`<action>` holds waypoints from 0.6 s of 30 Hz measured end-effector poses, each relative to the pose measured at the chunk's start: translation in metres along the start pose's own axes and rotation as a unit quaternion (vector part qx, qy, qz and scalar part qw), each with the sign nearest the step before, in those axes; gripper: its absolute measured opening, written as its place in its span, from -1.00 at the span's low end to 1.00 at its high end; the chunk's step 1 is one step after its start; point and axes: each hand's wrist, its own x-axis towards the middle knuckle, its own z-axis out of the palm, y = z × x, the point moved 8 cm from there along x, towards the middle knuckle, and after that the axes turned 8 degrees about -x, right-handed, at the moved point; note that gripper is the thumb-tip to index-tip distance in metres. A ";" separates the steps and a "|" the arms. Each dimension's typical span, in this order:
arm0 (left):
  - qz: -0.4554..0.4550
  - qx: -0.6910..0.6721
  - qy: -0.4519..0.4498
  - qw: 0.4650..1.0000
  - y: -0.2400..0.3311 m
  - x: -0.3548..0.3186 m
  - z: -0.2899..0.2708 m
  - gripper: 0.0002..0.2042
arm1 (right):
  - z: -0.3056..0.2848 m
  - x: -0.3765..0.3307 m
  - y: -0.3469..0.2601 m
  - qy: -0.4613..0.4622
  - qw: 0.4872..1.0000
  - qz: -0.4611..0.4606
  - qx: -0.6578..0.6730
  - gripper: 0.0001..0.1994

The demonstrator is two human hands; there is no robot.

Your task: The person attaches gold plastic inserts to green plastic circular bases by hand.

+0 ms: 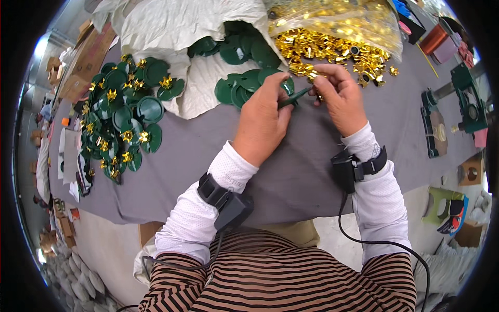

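My left hand is closed on a thin green plastic disc, held tilted nearly edge-on above the table. My right hand is pinched at the disc's far right edge, with a small shiny gold piece at its fingertips; the fingers partly hide it. Just beyond my left hand lies a small pile of plain green discs. Past my right hand spreads a heap of gold flower-shaped pieces. At the left, a pile of green discs carries gold pieces on many of them.
A white woven sack opens toward me with green discs inside. Behind the gold heap lies a clear plastic bag of gold pieces. A dark green hand-press tool stands at the right edge of the grey-covered table. Beyond it is a green stool.
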 end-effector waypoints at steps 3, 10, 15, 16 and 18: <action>-0.168 -0.160 0.032 0.972 -0.029 -0.018 -0.016 -0.69 | 0.001 -0.006 -0.013 0.016 0.998 -0.006 -0.059 -0.73; -0.201 -0.360 0.095 0.906 -0.040 -0.024 -0.028 -0.73 | 0.035 -0.027 -0.053 -0.009 0.940 -0.243 -0.240 -0.71; -0.201 -0.353 0.075 0.911 -0.041 -0.025 -0.021 -0.74 | 0.050 -0.031 -0.056 -0.037 0.879 -0.349 -0.322 -0.71; -0.201 -0.358 0.075 0.909 -0.042 -0.026 -0.021 -0.74 | 0.051 -0.029 -0.057 -0.042 0.879 -0.348 -0.324 -0.71; -0.197 -0.352 0.089 0.911 -0.044 -0.029 -0.023 -0.75 | 0.059 -0.032 -0.059 -0.071 0.858 -0.375 -0.344 -0.72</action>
